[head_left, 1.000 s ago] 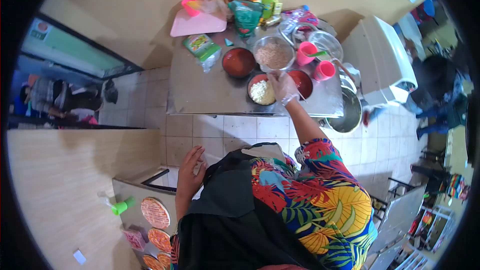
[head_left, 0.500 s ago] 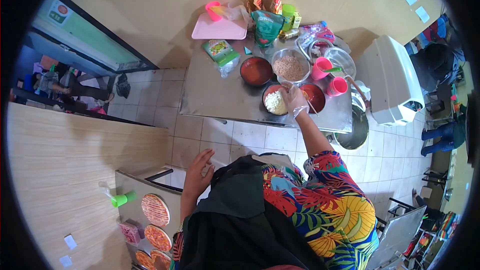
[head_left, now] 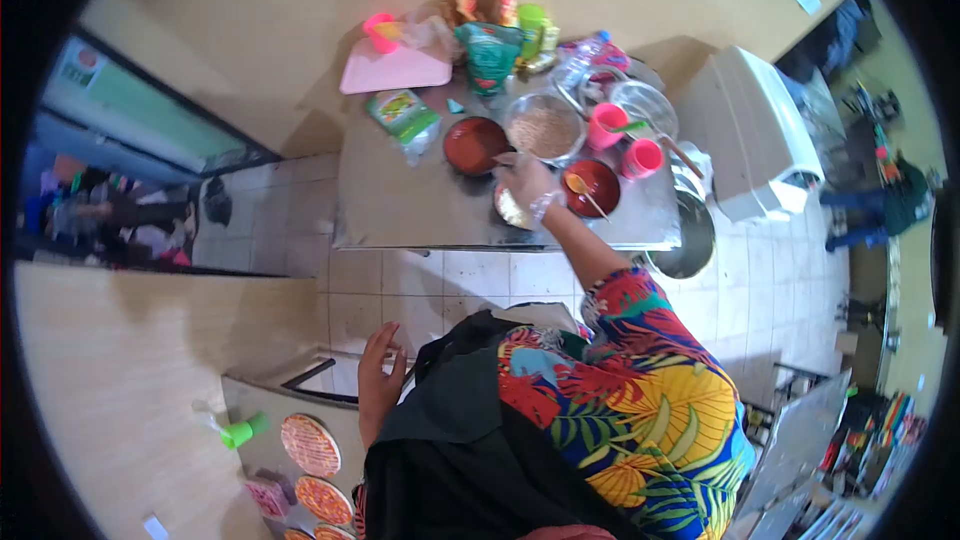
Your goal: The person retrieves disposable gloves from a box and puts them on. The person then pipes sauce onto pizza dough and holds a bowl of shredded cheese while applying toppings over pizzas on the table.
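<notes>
My right hand (head_left: 527, 183), in a clear plastic glove, is above the far edge of a bowl of white crumbly food (head_left: 510, 208) and covers much of it. Its blurred fingers point left toward a bowl with a reddish-brown inside (head_left: 476, 146). Whether they hold anything is hidden. To the right sits a red-brown bowl (head_left: 596, 190) with a spoon (head_left: 578, 184) in it. Behind the hand stands a metal bowl of pinkish-brown crumbly food (head_left: 543, 128). My left hand (head_left: 381, 365), bare, hangs over the floor with its fingers loosely bent and apart, holding nothing.
The metal table (head_left: 390, 210) also bears pink cups (head_left: 642, 158), a green packet (head_left: 403, 117), a pink tray (head_left: 390, 72) and a green pouch (head_left: 490, 55). A white appliance (head_left: 765, 135) stands right. Pizzas (head_left: 311, 443) lie on a lower-left table. Other people (head_left: 880, 200) are farther off.
My right hand has moved left and farther from me, across the bowl of white food toward the reddish-brown bowl. The whole view has shifted. My left hand stays low and empty.
</notes>
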Tool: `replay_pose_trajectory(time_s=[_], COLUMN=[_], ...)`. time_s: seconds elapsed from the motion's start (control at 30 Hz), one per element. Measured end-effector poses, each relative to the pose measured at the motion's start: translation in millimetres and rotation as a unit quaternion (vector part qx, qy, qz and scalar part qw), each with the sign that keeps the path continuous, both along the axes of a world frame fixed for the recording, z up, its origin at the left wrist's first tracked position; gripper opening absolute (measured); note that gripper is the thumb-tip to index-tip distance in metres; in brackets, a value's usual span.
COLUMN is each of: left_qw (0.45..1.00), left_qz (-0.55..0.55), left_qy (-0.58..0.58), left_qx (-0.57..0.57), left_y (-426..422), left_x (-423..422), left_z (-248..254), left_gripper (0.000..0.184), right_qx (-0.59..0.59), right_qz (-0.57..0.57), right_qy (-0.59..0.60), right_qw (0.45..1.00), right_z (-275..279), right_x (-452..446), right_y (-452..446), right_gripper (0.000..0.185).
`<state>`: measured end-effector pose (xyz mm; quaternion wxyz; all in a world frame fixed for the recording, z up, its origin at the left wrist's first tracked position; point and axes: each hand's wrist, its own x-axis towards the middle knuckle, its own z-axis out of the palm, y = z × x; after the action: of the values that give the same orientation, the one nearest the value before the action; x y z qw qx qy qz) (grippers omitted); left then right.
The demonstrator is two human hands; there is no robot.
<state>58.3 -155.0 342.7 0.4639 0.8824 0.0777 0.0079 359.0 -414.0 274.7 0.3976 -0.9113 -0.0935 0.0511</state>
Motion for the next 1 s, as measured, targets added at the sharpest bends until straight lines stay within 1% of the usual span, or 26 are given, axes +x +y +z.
replay_pose_trajectory(time_s=[0.03, 0.07, 0.1, 0.2, 0.27, 0.37, 0.4, 0.43, 0.5, 0.53, 0.57, 0.6, 0.63, 0.7, 0.77, 0.8, 0.83, 0.9, 0.93, 1.0], left_qw=[1.000, 0.999, 0.997, 0.997, 0.996, 0.995, 0.994, 0.992, 0.989, 0.985, 0.985, 0.980, 0.972, 0.970, 0.967, 0.966, 0.963, 0.958, 0.957, 0.948], left_qz=[-0.019, -0.007, 0.008, -0.032, -0.051, -0.078, -0.095, -0.112, -0.141, -0.164, -0.166, -0.200, -0.232, -0.243, -0.256, -0.259, -0.267, -0.284, -0.287, -0.314], left_qy=[0.002, 0.026, 0.049, 0.058, 0.062, 0.056, 0.057, 0.058, 0.048, 0.045, 0.043, 0.014, -0.013, -0.014, -0.013, -0.008, -0.004, 0.008, 0.017, 0.026], left_qx=[-0.004, -0.032, -0.058, -0.047, -0.038, -0.032, -0.024, -0.014, -0.011, -0.008, -0.012, 0.008, 0.027, 0.017, 0.011, -0.003, -0.019, -0.031, -0.034, -0.044], left_y=[1, 3, 7, 23, 36, 55, 61, 66, 84, 91, 98, 105, 110, 118, 127, 129, 129, 130, 130, 128], left_x=[-1, -4, -4, 5, 18, 51, 66, 82, 116, 132, 149, 166, 183, 213, 238, 248, 257, 269, 273, 280], left_z=[-4, -11, -18, -31, -32, -30, -24, -18, -17, -17, -17, -15, -14, -12, -10, -10, -10, -14, -16, -23], left_gripper=[0.047, 0.047, 0.047, 0.048, 0.048, 0.046, 0.045, 0.044, 0.044, 0.044, 0.044, 0.044, 0.044, 0.043, 0.043, 0.043, 0.043, 0.043, 0.043, 0.042], right_qx=[0.003, 0.011, 0.014, 0.027, 0.027, 0.026, -0.023, -0.021, -0.028, -0.032, -0.054, -0.075, -0.126, -0.229, -0.173, -0.150, -0.152, -0.191, -0.164, -0.166], right_qz=[0.008, 0.023, 0.025, 0.023, 0.044, 0.033, 0.026, 0.022, -0.031, -0.033, -0.061, -0.087, -0.079, -0.066, -0.189, -0.198, -0.207, -0.186, -0.233, -0.261], right_qy=[0.011, -0.020, -0.024, -0.020, -0.011, -0.007, 0.019, 0.016, 0.044, 0.041, 0.037, 0.035, 0.062, -0.011, 0.100, 0.119, 0.126, 0.059, 0.100, 0.102], right_qw=[1.000, 0.999, 0.999, 0.999, 0.999, 0.999, 0.999, 0.999, 0.998, 0.998, 0.996, 0.993, 0.987, 0.971, 0.962, 0.961, 0.958, 0.962, 0.953, 0.946], right_z=[18, 11, 5, 5, 2, -7, -10, -5, 6, 7, 6, 9, 13, -2, 33, 31, 27, 20, 21, 8], right_x=[-7, -6, -5, -12, -14, -17, -12, -13, -14, -12, -10, -6, -1, 6, 10, 10, 9, -2, -5, -16], right_y=[9, 16, 26, 42, 47, 45, 44, 40, 32, 28, 24, 21, 18, 1, 14, 9, 7, -2, -2, -11], right_gripper=[0.036, 0.035, 0.034, 0.032, 0.032, 0.032, 0.032, 0.032, 0.035, 0.035, 0.034, 0.032, 0.032, 0.032, 0.036, 0.041, 0.041, 0.049, 0.053, 0.053])
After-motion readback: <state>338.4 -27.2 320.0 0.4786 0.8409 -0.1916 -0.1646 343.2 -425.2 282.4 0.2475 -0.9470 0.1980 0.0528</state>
